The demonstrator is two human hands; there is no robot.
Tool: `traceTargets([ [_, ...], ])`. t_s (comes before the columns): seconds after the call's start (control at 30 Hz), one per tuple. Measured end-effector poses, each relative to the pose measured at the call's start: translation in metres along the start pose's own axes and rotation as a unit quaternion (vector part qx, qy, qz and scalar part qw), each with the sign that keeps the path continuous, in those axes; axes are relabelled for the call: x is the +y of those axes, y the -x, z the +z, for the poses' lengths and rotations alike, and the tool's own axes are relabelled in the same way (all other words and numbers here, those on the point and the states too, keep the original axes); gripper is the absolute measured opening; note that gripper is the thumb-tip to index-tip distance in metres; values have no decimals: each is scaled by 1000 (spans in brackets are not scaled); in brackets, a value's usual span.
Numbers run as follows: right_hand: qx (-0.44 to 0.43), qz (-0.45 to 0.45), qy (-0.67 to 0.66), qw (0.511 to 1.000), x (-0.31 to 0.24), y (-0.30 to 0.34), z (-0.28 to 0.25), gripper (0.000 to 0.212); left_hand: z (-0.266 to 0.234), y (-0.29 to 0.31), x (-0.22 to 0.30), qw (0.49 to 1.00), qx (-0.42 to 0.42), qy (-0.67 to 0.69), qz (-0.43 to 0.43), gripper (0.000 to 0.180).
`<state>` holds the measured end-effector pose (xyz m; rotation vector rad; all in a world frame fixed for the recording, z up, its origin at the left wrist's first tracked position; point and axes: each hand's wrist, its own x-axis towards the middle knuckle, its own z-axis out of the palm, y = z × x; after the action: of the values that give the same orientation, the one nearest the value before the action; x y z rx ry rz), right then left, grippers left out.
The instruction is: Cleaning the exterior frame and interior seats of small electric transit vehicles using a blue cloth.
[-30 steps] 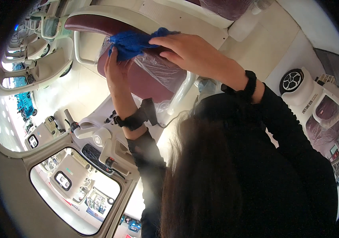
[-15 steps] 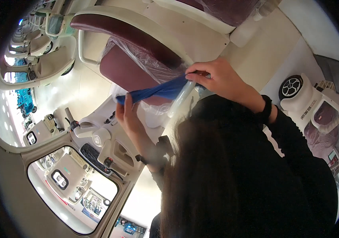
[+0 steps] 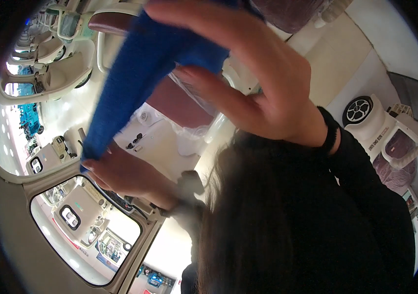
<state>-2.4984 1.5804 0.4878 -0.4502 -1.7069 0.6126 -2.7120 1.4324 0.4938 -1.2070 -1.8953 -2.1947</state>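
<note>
A blue cloth [image 3: 140, 68] is stretched slantwise between my two hands, high and close to the camera. My left hand [image 3: 126, 174] pinches its lower left end, just above the windscreen frame. Larger in view, my right hand [image 3: 277, 88] grips the upper right part, thumb and fingers spread along the fabric; the topmost edge is cut off by the picture. Behind the cloth is a maroon seat [image 3: 179, 105], partly hidden, with clear plastic film [image 3: 194, 132] by its edge.
Below my left hand is the windscreen [image 3: 86, 230] of a small cream vehicle; its handlebar is mostly hidden. A white tubular rail [image 3: 216, 128] stands beside the seat. Other vehicles [image 3: 52, 68] line the left, and another with a black wheel [image 3: 358, 109] stands at right.
Both hands have lifted the blue cloth toward the camera. My left hand moved left and down in view, my right hand up and left, and the cloth is spread wider.
</note>
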Motion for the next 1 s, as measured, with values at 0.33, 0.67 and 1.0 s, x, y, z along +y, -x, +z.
traceTargets([
  [0.33,-116,97,143,978,118,36,97,62,130,-21,-92,960,-200,51,-189,57],
  [0.67,-98,115,75,986,136,65,105,53,153,28,-129,962,-209,-175,-30,57],
  [1.0,-184,35,186,965,180,14,147,49,158,-36,-174,971,-207,-121,-21,55],
])
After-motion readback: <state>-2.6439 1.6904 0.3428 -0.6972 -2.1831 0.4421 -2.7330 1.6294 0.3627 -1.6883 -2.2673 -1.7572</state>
